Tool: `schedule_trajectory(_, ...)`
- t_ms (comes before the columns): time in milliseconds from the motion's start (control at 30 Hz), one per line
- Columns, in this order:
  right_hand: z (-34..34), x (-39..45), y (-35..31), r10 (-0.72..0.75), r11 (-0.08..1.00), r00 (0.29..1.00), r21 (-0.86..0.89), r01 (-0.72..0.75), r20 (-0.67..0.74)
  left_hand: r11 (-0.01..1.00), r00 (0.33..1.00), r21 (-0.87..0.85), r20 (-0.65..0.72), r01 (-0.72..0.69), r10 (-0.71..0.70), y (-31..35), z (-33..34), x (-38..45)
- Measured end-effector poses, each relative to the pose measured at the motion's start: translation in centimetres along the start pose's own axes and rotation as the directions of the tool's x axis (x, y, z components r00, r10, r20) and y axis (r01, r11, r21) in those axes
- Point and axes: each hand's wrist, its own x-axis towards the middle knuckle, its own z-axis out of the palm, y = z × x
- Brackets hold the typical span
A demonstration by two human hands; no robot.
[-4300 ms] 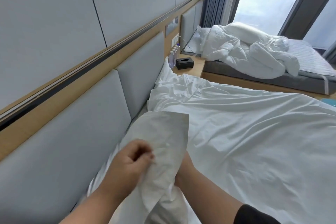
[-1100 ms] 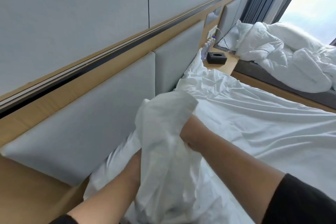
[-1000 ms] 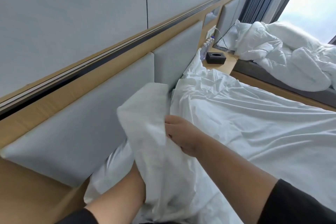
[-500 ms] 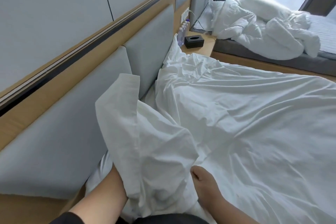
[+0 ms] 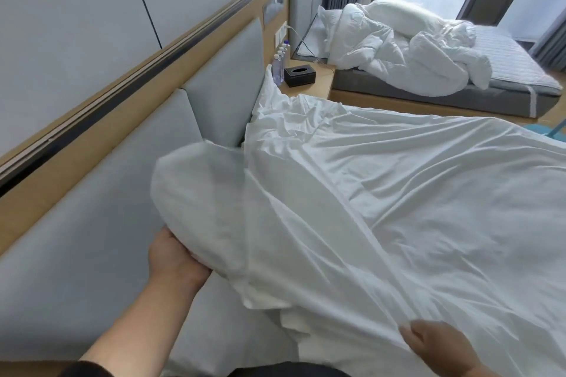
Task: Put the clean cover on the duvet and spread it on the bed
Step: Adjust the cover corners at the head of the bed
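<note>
A white duvet cover (image 5: 398,193) lies rumpled across the near bed, reaching the grey padded headboard (image 5: 101,223). Its near corner (image 5: 208,208) is lifted and blurred. My left hand (image 5: 174,257) holds this corner from underneath, fingers hidden in the cloth. My right hand (image 5: 435,346) grips the cover's near edge at the bottom right, fingers tucked under the fabric. I cannot tell the duvet from the cover here.
A wooden nightstand (image 5: 318,76) holds a black tissue box (image 5: 299,75) and several water bottles (image 5: 279,66). Beyond it, a second bed (image 5: 459,101) carries a heap of crumpled white bedding (image 5: 398,46). A window and curtains stand behind it.
The raised corner has dropped lower and swung toward the headboard. My right hand moved right along the near edge. My left hand shifted up under the corner.
</note>
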Motion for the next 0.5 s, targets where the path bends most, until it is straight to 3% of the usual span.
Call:
schedule_trajectory(67,1.6,0.2,0.7,-0.008,0.995,0.987,-0.098,0.024,0.158,0.993,0.997,0.099,0.016,0.068,-0.070,-1.1,-0.1,-0.5)
schedule_trajectory(133,1.1,1.0,-1.4,-0.044,0.997,0.952,-0.054,0.063,0.304,0.971,0.990,0.210,0.054,0.119,-0.133,-2.1,-0.3,-1.0)
schedule_trajectory(200,-1.1,2.2,-5.4,-0.116,0.991,0.945,0.100,0.089,0.307,0.945,0.976,0.305,0.142,0.117,-0.166,-2.0,-0.7,-1.6)
schedule_trajectory(233,-2.8,2.7,-7.7,-0.151,0.968,0.962,0.230,0.098,0.227,0.928,0.974,0.364,0.166,0.083,-0.152,-1.7,-0.7,-2.0)
schedule_trajectory(300,-7.3,2.8,-13.5,-0.228,0.828,0.972,0.537,0.160,0.061,0.891,0.975,0.452,0.184,0.026,-0.122,-1.2,-0.9,-2.6)
schedule_trajectory(367,-12.2,1.1,-19.5,-0.389,0.578,0.920,0.788,0.212,0.038,0.840,0.973,0.543,0.194,-0.001,-0.124,-1.5,-0.5,-3.6)
schedule_trajectory(400,-14.1,0.1,-22.1,-0.483,0.505,0.874,0.833,0.225,0.057,0.800,0.969,0.600,0.197,0.002,-0.150,-1.8,-0.4,-4.4)
schedule_trajectory(500,-16.2,-2.5,-26.4,-0.675,0.444,0.723,0.864,0.239,0.147,0.646,0.931,0.763,0.232,0.006,-0.282,-1.6,-0.4,-6.9)
